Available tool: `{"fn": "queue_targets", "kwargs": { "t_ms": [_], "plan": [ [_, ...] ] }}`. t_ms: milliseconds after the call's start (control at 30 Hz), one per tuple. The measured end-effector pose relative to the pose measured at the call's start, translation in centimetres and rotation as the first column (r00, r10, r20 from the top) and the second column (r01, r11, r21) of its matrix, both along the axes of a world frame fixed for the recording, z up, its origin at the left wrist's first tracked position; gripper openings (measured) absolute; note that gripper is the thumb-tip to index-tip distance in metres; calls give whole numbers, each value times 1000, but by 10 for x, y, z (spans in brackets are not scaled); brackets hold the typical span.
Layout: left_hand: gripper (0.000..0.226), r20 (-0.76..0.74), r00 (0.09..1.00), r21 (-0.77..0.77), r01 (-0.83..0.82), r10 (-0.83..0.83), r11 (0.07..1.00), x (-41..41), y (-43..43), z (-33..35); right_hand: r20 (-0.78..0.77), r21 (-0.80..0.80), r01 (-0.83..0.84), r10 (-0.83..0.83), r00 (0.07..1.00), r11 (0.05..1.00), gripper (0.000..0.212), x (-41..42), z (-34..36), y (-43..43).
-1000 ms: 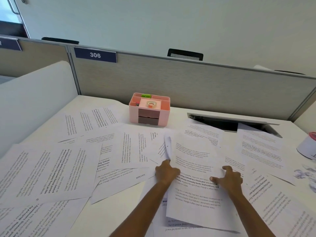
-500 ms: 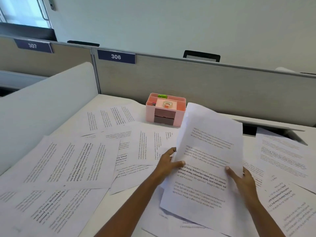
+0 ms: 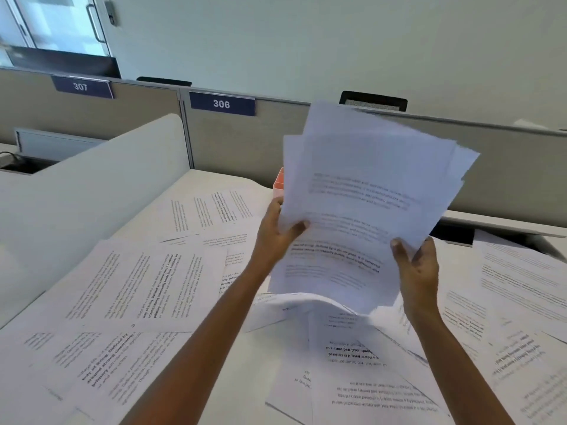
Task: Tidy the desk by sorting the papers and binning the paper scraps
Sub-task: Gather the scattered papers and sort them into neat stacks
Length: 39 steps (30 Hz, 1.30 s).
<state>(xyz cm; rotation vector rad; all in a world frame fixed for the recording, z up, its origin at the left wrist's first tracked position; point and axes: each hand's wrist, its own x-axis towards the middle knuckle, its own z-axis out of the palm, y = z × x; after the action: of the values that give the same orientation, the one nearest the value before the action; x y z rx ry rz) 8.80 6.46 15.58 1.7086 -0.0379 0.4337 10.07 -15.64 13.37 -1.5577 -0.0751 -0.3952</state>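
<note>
A loose stack of printed sheets (image 3: 365, 207) stands nearly upright above the desk, its edges fanned out at the top right. My left hand (image 3: 277, 237) grips its left edge, thumb on the front. My right hand (image 3: 415, 265) holds the lower right edge the same way. More printed pages (image 3: 138, 289) lie scattered flat over the white desk (image 3: 245, 357), on the left, below the stack and at the right (image 3: 518, 289). No paper scraps are in view.
A pink desk organiser (image 3: 277, 182) is mostly hidden behind the held stack. A grey partition (image 3: 245, 142) with labels 306 and 307 closes the back. A white curved divider (image 3: 76, 191) rises on the left. A dark cable slot (image 3: 451, 234) runs along the desk's rear.
Both hands have lifted the gathered sheets off the desk and tipped them upright. The view has shifted left and up, so the organiser is now covered by the stack.
</note>
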Motion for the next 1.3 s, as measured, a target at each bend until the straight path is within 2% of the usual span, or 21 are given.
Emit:
{"fn": "queue_targets", "kwargs": {
  "t_ms": [67,167,267,333,533,633,800,933,1067,1133,1300],
  "plan": [
    [56,3,1000,3,-8,8,1000,0,4,-4,-14,-35,-55,55,998,998,44,-2,-5,7],
    [64,-74,997,-5,13,-13,1000,2,6,-23,-109,-90,-142,132,985,986,57,-7,-24,17],
    [48,-205,979,28,4,2,1000,0,8,-53,-243,-161,-237,194,950,958,58,-16,-49,22],
    [38,-272,962,54,-15,29,998,-5,9,-70,-255,-191,-237,185,949,953,50,-21,-60,23],
    [31,-210,977,4,-49,48,999,-15,11,-72,-186,-125,-88,64,981,988,34,-19,-59,19],
    [39,-160,987,-41,-33,26,999,-18,13,-66,-151,-76,-61,49,987,995,43,-14,-54,14],
    [37,-199,979,-85,-66,48,994,-22,15,-66,-134,-103,-109,94,987,989,62,-14,-55,15],
    [34,-218,974,-74,-73,55,995,-30,11,-67,-128,-194,-176,153,980,965,56,-17,-56,23],
    [28,-210,975,-76,-95,77,993,-38,9,-64,-116,-159,-116,98,988,981,54,-23,-53,23],
    [23,-203,974,-85,-120,101,989,-44,9,-65,-116,-150,-104,87,989,983,46,-27,-53,22],
    [14,-214,969,-173,-161,122,972,-60,11,-65,-193,-156,-168,136,972,973,36,-37,-57,23]
  ]
}}
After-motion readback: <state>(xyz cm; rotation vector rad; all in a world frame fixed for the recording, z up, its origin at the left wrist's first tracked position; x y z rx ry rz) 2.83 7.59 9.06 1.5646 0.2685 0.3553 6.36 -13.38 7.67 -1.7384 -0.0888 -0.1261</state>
